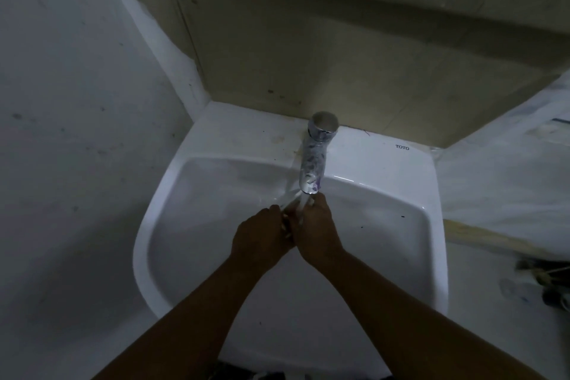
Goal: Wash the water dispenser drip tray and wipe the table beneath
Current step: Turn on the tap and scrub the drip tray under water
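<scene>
Your 2 forearms converge over the glossy white ceramic sink (234, 139), so your left hand (262, 237) and right hand (317, 231) meet, pressed together knuckles-up, directly under the stream (301, 203). Whether they pinch anything, you cannot tell; the drip tray isn't discernible. Beyond, the smudged chrome tap (313, 160) arches forward.

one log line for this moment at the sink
site: white sink | tap: running | left hand + right hand: together under stream | held item: unclear
</scene>
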A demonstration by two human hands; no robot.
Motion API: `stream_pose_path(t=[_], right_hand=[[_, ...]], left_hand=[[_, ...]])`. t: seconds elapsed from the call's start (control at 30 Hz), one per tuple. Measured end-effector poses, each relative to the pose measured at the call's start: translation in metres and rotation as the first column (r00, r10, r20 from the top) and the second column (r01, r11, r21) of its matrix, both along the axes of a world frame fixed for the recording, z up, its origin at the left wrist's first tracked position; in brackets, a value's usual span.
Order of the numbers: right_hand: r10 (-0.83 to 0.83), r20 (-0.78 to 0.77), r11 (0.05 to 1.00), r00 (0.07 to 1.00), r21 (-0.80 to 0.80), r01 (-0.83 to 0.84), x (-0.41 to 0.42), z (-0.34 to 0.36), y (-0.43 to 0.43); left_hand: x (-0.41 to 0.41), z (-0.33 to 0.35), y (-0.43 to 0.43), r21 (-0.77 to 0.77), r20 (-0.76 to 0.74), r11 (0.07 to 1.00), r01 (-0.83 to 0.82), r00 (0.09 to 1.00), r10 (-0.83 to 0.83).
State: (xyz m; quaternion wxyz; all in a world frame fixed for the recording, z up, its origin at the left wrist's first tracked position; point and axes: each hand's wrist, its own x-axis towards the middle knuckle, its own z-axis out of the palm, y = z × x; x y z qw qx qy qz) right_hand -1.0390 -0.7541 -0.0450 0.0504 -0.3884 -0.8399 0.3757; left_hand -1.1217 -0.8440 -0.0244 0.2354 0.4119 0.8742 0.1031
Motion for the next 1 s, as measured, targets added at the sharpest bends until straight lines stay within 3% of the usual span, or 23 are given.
stream_pose_path(t=[0.23, 0.37, 0.5, 0.67, 0.8, 1.0], right_hand=[[0.107, 0.217, 0.989, 0.97, 0.076, -0.126, 0.003, 0.006, -0.004], [0.098, 0.166, 0.97, 0.981, 0.206, -0.131, 0.003, 0.006, -0.004], [0.102, 0.148, 0.975, 0.984, 0.182, -0.128, 0.011, -0.002, 0.0], [0.124, 0.004, 0.97, 0.992, 0.211, -0.122, 0.009, 0.011, -0.002], [-0.004, -0.148, 0.992, 0.989, 0.126, 0.023, 0.013, 0.006, -0.002], [0.154, -0.145, 0.962, 0.977, 0.249, -0.115, 0.008, 0.011, -0.01]], left_hand=[[0.011, 0.0, -0.007, 0.032, 0.013, 0.999, -0.036, 0.999, 0.036], [0.009, 0.002, -0.001, -0.007, -0.006, 0.998, -0.058, 0.998, 0.058], [-0.003, 0.006, -0.011, -0.217, -0.053, 0.976, 0.03, 0.998, -0.043], [-0.005, 0.006, -0.026, -0.149, -0.02, 0.989, -0.004, 1.0, 0.001], [-0.013, 0.005, -0.026, -0.176, 0.018, 0.984, -0.012, 1.0, 0.016], [-0.011, 0.006, -0.021, -0.164, 0.038, 0.986, -0.014, 0.999, 0.02]])
